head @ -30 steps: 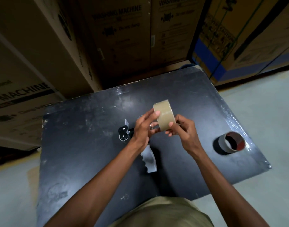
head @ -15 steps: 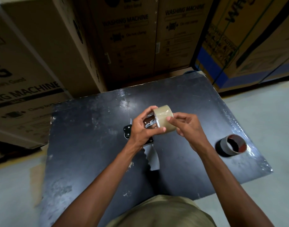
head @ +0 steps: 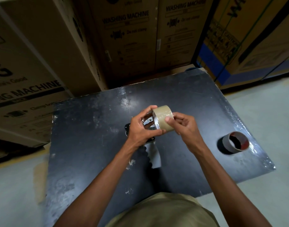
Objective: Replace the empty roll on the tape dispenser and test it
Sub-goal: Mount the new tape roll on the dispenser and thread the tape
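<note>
Above black table [head: 94,145], both hands grip tape roll [head: 163,118].

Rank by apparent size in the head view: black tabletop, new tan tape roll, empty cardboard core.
1. Black tabletop, by far.
2 and 3. New tan tape roll and empty cardboard core look alike; the held roll sits nearer the camera, so no ranking.
</note>
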Available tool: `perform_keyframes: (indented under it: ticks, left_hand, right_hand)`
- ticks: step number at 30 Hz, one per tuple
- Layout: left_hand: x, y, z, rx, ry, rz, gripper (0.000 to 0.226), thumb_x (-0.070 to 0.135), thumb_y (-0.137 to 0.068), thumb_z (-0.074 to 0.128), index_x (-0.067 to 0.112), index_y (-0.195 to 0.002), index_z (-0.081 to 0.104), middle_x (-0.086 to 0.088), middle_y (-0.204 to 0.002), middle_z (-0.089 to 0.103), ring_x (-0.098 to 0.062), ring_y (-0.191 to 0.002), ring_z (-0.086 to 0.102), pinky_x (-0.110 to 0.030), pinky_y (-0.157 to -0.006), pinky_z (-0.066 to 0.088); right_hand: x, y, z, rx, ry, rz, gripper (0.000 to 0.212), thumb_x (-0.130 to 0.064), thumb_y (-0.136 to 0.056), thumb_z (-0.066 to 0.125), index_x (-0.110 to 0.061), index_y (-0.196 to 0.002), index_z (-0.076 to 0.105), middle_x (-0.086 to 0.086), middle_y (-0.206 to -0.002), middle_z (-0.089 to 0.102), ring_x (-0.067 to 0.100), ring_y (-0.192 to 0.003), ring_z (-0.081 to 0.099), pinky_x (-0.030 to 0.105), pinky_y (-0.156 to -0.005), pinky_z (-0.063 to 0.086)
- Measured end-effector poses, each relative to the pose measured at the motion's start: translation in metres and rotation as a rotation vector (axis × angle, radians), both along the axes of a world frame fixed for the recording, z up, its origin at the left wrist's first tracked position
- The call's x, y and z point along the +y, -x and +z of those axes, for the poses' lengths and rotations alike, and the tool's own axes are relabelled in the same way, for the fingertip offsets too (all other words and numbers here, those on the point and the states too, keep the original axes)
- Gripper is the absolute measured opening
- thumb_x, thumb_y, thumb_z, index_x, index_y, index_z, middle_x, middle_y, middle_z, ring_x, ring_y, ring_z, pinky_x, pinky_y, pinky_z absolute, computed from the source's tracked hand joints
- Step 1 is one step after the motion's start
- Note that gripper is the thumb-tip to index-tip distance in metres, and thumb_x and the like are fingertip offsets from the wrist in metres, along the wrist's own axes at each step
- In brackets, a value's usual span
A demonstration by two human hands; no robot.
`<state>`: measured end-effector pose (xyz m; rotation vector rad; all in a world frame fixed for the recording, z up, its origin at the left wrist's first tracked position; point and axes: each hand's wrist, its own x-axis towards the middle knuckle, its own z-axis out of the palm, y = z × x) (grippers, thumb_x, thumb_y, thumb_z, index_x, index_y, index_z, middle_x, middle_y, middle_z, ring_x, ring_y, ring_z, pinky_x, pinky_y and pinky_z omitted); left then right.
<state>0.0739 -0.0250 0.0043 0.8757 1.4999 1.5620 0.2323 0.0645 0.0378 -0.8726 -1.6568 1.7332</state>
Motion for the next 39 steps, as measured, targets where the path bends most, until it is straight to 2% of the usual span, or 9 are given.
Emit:
perform_keyframes:
  ticks: [3, 7, 15, 19, 24, 27, 31, 35, 39]
  left_hand:
    - [0.001, -0.002, 0.001, 0.027, -0.007, -0.016, 0.089, 0.014, -0.053, 0.098, 0.015, -0.133, 0.060, -0.018, -0.131, 0.062, -0.038, -0.119, 0.063, -0.060, -0.097, 0.053]
    - [0.003, -0.007, 0.005, 0.061, -0.028, 0.018, 0.087, 0.014, -0.052, 0.097, 0.008, -0.132, 0.061, -0.012, -0.130, 0.058, -0.033, -0.121, 0.063, -0.055, -0.095, 0.056]
    - [0.003, -0.006, 0.005, 0.076, -0.029, -0.012, 0.086, 0.012, -0.051, 0.096, 0.007, -0.130, 0.062, -0.018, -0.131, 0.055, -0.030, -0.120, 0.062, -0.044, -0.097, 0.055]
    - [0.000, 0.001, 0.007, 0.046, -0.030, -0.010, 0.088, 0.009, -0.051, 0.095, 0.001, -0.131, 0.060, -0.020, -0.133, 0.055, -0.024, -0.120, 0.062, -0.038, -0.095, 0.057]
    - [-0.001, 0.003, 0.010, 0.043, -0.040, -0.038, 0.088, 0.005, -0.052, 0.094, 0.000, -0.133, 0.058, -0.023, -0.134, 0.055, -0.033, -0.124, 0.060, -0.044, -0.098, 0.056]
    - [0.000, 0.002, 0.009, 0.063, -0.040, -0.048, 0.087, 0.000, -0.054, 0.093, 0.001, -0.134, 0.058, -0.022, -0.133, 0.053, -0.029, -0.123, 0.060, -0.044, -0.099, 0.055]
    - [0.000, 0.001, 0.009, 0.138, -0.041, -0.050, 0.090, 0.009, -0.053, 0.095, 0.003, -0.134, 0.058, -0.017, -0.134, 0.055, -0.026, -0.125, 0.060, -0.044, -0.104, 0.052]
    - [-0.002, -0.002, 0.008, 0.174, -0.047, -0.047, 0.089, 0.012, -0.053, 0.096, 0.004, -0.134, 0.059, -0.015, -0.134, 0.055, -0.030, -0.126, 0.059, -0.051, -0.104, 0.052]
    - [-0.005, -0.004, 0.006, 0.187, -0.050, -0.066, 0.087, 0.012, -0.053, 0.095, 0.010, -0.133, 0.061, -0.014, -0.132, 0.054, -0.031, -0.125, 0.058, -0.056, -0.098, 0.054]
  right_hand:
    - [0.003, -0.001, -0.003, -0.012, 0.015, -0.018, 0.009, -0.011, -0.092, 0.073, -0.006, -0.085, 0.077, 0.010, -0.078, 0.076, 0.019, -0.072, 0.069, 0.029, -0.066, 0.053]
    - [0.001, 0.008, -0.007, -0.006, 0.017, -0.138, 0.054, -0.039, -0.089, 0.075, 0.012, -0.074, 0.061, 0.039, -0.070, 0.056, 0.026, -0.067, 0.051, 0.044, -0.063, 0.039]
    - [0.002, 0.016, 0.003, -0.075, -0.005, -0.133, 0.083, -0.065, -0.090, 0.064, 0.016, -0.073, 0.059, 0.039, -0.068, 0.056, 0.024, -0.060, 0.055, 0.038, -0.060, 0.042]
    - [0.010, 0.006, 0.007, 0.018, 0.159, -0.028, 0.060, -0.048, -0.099, 0.057, 0.008, -0.080, 0.068, 0.004, -0.051, 0.053, 0.010, -0.046, 0.047, 0.024, -0.050, 0.037]
    - [0.005, -0.001, 0.008, 0.024, 0.091, 0.028, 0.016, -0.003, -0.096, 0.064, -0.001, -0.083, 0.072, -0.008, -0.057, 0.065, -0.001, -0.049, 0.053, 0.013, -0.050, 0.039]
    - [0.003, 0.002, 0.005, 0.004, 0.020, -0.042, 0.032, -0.024, -0.094, 0.072, -0.008, -0.066, 0.070, 0.006, -0.060, 0.061, 0.018, -0.060, 0.054, 0.034, -0.062, 0.044]
    - [0.000, 0.008, 0.005, -0.057, -0.065, -0.103, 0.063, -0.042, -0.093, 0.069, 0.010, -0.063, 0.051, 0.012, -0.059, 0.041, 0.022, -0.060, 0.037, 0.051, -0.053, 0.031]
    - [0.003, 0.011, 0.006, -0.149, -0.098, -0.106, 0.079, -0.061, -0.088, 0.067, 0.014, -0.067, 0.055, 0.032, -0.059, 0.046, 0.024, -0.058, 0.043, 0.053, -0.053, 0.040]
    - [0.008, 0.016, 0.009, -0.261, -0.050, -0.111, 0.079, -0.068, -0.083, 0.068, 0.002, -0.055, 0.042, 0.013, -0.055, 0.037, 0.022, -0.054, 0.038, 0.044, -0.056, 0.032]
